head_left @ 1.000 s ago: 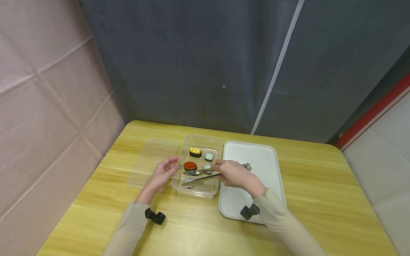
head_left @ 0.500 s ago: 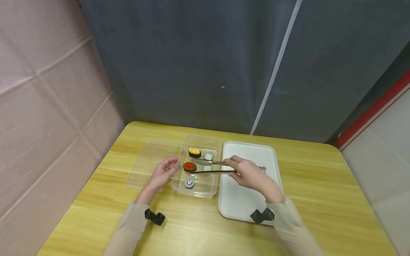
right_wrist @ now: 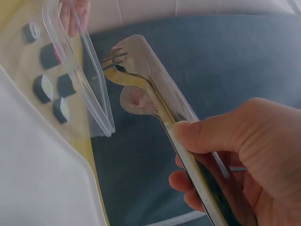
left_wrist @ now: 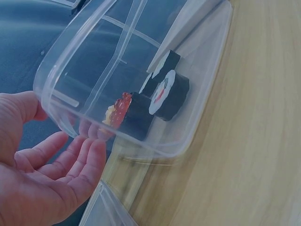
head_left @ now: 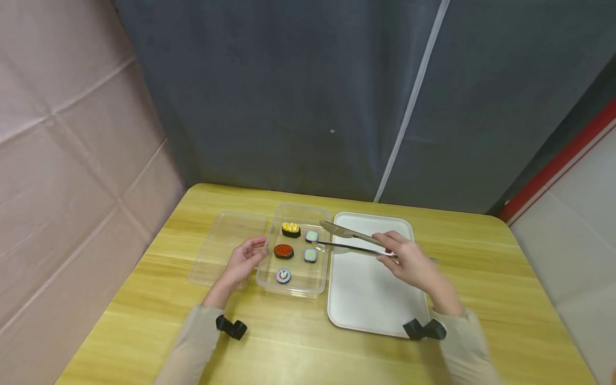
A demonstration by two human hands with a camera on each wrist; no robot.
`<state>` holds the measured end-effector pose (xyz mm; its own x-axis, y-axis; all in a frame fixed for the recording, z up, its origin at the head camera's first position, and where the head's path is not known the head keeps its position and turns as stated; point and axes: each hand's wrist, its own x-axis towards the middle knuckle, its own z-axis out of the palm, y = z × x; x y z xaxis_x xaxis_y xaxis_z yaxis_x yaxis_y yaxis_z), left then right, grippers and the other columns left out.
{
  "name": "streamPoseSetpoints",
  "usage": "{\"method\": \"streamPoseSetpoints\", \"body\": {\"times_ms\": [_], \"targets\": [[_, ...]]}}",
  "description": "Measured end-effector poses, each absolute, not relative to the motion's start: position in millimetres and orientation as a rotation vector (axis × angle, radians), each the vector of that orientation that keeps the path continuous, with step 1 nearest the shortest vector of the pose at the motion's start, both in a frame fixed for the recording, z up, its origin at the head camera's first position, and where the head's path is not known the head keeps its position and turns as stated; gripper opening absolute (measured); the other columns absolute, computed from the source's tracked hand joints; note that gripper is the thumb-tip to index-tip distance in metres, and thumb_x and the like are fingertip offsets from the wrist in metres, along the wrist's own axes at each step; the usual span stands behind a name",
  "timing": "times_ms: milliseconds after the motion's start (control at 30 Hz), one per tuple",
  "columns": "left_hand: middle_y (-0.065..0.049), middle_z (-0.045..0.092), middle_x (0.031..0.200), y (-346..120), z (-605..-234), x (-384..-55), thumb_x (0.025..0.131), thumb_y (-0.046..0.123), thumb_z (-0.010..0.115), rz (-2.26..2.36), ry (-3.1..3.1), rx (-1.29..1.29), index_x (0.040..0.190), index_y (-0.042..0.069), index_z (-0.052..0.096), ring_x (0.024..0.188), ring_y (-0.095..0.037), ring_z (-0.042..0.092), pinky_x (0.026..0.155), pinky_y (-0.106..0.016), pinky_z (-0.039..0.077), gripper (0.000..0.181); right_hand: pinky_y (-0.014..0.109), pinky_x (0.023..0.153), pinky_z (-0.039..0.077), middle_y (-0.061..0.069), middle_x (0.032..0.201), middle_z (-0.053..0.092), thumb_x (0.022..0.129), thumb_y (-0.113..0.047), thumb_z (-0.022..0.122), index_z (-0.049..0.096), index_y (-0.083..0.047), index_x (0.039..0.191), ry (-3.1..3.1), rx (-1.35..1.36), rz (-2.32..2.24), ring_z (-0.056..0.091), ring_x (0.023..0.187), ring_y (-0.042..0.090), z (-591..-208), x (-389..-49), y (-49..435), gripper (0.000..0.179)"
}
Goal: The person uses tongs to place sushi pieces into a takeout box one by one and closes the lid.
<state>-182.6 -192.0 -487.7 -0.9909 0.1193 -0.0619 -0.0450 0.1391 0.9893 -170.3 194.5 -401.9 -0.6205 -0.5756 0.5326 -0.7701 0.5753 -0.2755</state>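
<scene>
My right hand (head_left: 409, 262) grips metal serving tongs (head_left: 340, 231) over the white tray (head_left: 375, 299). Their fork-like and spoon-like ends (right_wrist: 137, 100) stand apart with nothing between them, reaching left over the rim of a clear plastic box (head_left: 303, 293). Inside the box lie a yellow-topped sushi (head_left: 291, 231), a red roe sushi (head_left: 283, 251), two small rolls (head_left: 310, 255) with green centres and a round roll (head_left: 283, 276). At the box's left side, my left hand (left_wrist: 56, 174) has relaxed fingers against the outer wall, its thumb near the rim.
A clear flat lid (head_left: 226, 235) lies on the wooden table (head_left: 279, 342), left of the box and partly behind my left hand. The tray stands close along the box's right side. A dark curtain (head_left: 289, 107) rises behind the table's far edge.
My right hand has moved right, drawing the tongs from over the round roll and the roe sushi to the box's right rim. The round roll now shows uncovered. My left hand stays put.
</scene>
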Motion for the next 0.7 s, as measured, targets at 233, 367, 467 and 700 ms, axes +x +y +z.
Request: {"method": "streamPoseSetpoints", "body": {"times_ms": [233, 367, 467, 700], "targets": [[-0.029, 0.049, 0.127, -193, -488, -183, 0.093, 0.004, 0.055, 1.988, 2.272, 0.078, 0.133, -0.005, 0.043, 0.115, -0.037, 0.049, 0.088, -0.028, 0.047, 0.043, 0.018, 0.049, 0.043, 0.012, 0.092, 0.062, 0.065, 0.012, 0.077, 0.061, 0.007, 0.110, -2.393, 1.020, 0.723, 0.053, 0.064, 0.013, -403, -164, 218, 0.049], [-0.029, 0.049, 0.126, -193, -489, -183, 0.093, 0.004, 0.055, 1.989, 2.268, 0.075, 0.133, -0.005, 0.043, 0.115, -0.038, 0.049, 0.091, -0.035, 0.047, 0.043, 0.018, 0.049, 0.045, 0.014, 0.094, 0.062, 0.067, 0.010, 0.077, 0.061, 0.007, 0.112, -2.453, 0.917, 0.713, 0.054, 0.066, 0.013, -404, -157, 231, 0.048], [-0.029, 0.049, 0.126, -193, -489, -183, 0.093, 0.004, 0.055, 1.982, 2.272, 0.080, 0.133, -0.005, 0.043, 0.115, -0.038, 0.049, 0.090, -0.033, 0.047, 0.043, 0.017, 0.051, 0.046, 0.016, 0.096, 0.062, 0.066, 0.011, 0.077, 0.061, 0.008, 0.112, -2.467, 0.851, 0.710, 0.055, 0.067, 0.013, -405, -153, 241, 0.049], [-0.029, 0.049, 0.126, -193, -488, -183, 0.093, 0.004, 0.055, 1.980, 2.271, 0.085, 0.133, -0.006, 0.043, 0.115, -0.038, 0.049, 0.085, -0.023, 0.047, 0.043, 0.013, 0.050, 0.041, 0.022, 0.095, 0.062, 0.061, 0.016, 0.076, 0.059, 0.013, 0.111, -2.447, 0.730, 0.702, 0.051, 0.062, 0.012, -416, -146, 261, 0.052]]}}
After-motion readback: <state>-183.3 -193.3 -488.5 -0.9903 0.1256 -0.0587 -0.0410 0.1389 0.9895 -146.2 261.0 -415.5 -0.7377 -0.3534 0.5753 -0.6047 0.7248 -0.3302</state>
